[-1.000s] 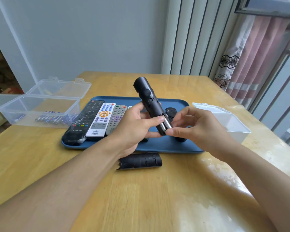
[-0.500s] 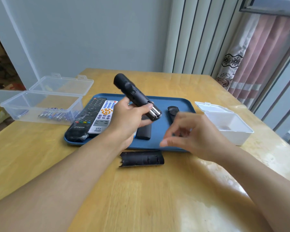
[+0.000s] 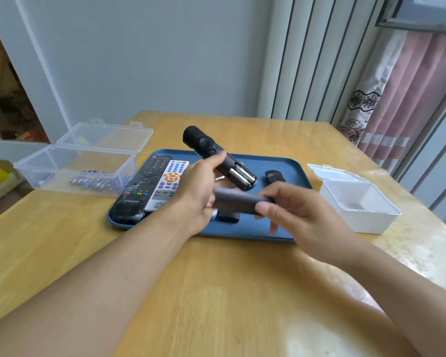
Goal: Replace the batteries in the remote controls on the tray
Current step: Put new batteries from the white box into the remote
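My left hand (image 3: 195,191) grips a black rounded remote (image 3: 211,152) above the blue tray (image 3: 276,234), its open battery bay turned toward me with two silver batteries (image 3: 238,176) showing. My right hand (image 3: 296,210) holds the black battery cover (image 3: 236,202) just below that open end, level and a little blurred. On the tray's left lie a long black remote (image 3: 139,186) and a white remote (image 3: 168,184). A small black remote (image 3: 274,175) rests at the tray's back right, and another dark one (image 3: 228,217) peeks out under my hands.
A clear plastic box (image 3: 75,167) with its lid open holds several batteries (image 3: 95,181) left of the tray. A white box (image 3: 358,206), lid open, stands to the right. The wooden table (image 3: 216,292) stretches toward me. Curtains hang at the far right.
My right hand dropped to the table, picked up the battery cover and raised it to the remote. My left hand swung the remote left, then lowered it, battery end facing me.
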The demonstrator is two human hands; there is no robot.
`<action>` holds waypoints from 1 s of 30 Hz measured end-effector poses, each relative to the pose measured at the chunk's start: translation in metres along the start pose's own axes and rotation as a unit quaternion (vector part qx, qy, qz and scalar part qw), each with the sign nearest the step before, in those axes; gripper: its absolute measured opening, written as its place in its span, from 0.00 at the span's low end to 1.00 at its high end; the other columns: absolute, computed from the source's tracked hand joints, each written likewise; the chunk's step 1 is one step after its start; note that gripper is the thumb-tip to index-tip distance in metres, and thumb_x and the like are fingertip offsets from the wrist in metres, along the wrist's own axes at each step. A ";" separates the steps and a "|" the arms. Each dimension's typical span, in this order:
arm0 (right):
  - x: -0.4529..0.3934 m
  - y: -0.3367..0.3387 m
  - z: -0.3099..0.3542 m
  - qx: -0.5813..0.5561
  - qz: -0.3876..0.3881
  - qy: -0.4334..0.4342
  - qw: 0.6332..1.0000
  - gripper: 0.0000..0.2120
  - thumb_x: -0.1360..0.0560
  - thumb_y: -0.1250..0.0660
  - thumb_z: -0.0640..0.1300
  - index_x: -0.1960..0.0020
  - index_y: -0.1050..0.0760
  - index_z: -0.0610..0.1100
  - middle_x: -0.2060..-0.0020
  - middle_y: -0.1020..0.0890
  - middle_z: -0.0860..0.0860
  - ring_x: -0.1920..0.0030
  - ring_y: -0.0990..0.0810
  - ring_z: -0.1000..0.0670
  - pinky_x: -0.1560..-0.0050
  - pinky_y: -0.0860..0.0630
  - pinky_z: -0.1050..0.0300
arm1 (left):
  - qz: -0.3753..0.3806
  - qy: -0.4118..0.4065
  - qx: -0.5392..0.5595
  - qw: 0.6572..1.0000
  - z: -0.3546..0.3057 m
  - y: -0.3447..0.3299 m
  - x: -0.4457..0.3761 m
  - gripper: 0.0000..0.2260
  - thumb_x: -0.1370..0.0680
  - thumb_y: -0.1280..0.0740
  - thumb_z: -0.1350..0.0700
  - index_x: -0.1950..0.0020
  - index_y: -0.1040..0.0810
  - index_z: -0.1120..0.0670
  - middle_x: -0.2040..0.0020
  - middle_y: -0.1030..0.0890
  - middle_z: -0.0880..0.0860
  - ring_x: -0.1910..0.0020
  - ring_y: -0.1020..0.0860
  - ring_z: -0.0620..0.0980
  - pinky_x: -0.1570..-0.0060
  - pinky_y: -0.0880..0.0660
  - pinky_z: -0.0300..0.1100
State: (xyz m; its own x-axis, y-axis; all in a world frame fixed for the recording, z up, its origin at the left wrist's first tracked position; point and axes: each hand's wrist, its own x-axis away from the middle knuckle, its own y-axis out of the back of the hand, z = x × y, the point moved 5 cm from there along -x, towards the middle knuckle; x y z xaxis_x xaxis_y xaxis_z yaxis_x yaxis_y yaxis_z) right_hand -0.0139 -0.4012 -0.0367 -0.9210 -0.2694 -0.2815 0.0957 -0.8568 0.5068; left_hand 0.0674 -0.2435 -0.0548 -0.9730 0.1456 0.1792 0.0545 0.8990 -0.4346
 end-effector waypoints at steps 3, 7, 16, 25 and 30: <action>-0.005 0.011 -0.012 -0.139 -0.090 -0.066 0.984 0.09 0.20 0.35 0.44 0.46 0.20 0.41 0.56 0.14 0.46 0.59 0.17 0.50 0.58 0.21 0.60 | 0.041 0.000 0.035 0.999 -0.001 -0.006 0.005 0.24 0.17 0.39 0.41 0.33 0.23 0.59 0.44 0.15 0.61 0.47 0.15 0.60 0.53 0.16 0.53; -0.008 0.014 -0.027 -0.291 -0.141 -0.161 0.933 0.17 0.25 0.31 0.49 0.43 0.21 0.38 0.54 0.14 0.40 0.58 0.15 0.46 0.50 0.18 0.58 | 0.077 -0.033 -0.011 0.996 0.003 -0.016 0.013 0.20 0.20 0.33 0.44 0.37 0.21 0.58 0.44 0.15 0.61 0.45 0.15 0.60 0.45 0.18 0.56; -0.005 0.015 -0.028 -0.275 -0.152 -0.193 0.930 0.24 0.34 0.24 0.52 0.45 0.24 0.38 0.68 0.18 0.46 0.66 0.18 0.46 0.53 0.20 0.55 | 0.094 -0.124 -0.088 0.984 0.008 -0.023 0.019 0.12 0.20 0.29 0.57 0.39 0.21 0.61 0.47 0.14 0.59 0.46 0.15 0.56 0.47 0.17 0.52; -0.005 0.016 -0.029 -0.226 -0.142 -0.190 0.945 0.22 0.32 0.24 0.52 0.46 0.21 0.37 0.61 0.20 0.44 0.66 0.22 0.49 0.63 0.22 0.59 | 0.078 -0.142 -0.099 0.982 0.007 -0.021 0.019 0.09 0.20 0.30 0.58 0.43 0.19 0.61 0.49 0.13 0.57 0.48 0.14 0.54 0.49 0.16 0.49; -0.005 0.007 -0.028 -0.253 -0.037 -0.202 0.945 0.12 0.27 0.27 0.46 0.47 0.17 0.42 0.55 0.17 0.46 0.61 0.20 0.50 0.59 0.21 0.61 | 0.054 -0.153 -0.088 0.983 0.003 -0.019 0.017 0.08 0.21 0.28 0.58 0.45 0.18 0.60 0.55 0.14 0.53 0.50 0.15 0.53 0.47 0.17 0.49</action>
State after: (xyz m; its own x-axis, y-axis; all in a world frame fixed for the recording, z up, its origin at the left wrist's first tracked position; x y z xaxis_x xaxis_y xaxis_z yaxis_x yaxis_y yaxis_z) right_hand 0.0018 -0.4180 -0.0546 -0.9915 -0.0975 0.0858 0.0990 -0.9950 0.0138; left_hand 0.0489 -0.2594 -0.0460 -0.9797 0.1382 -0.1455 0.1738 0.9467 -0.2713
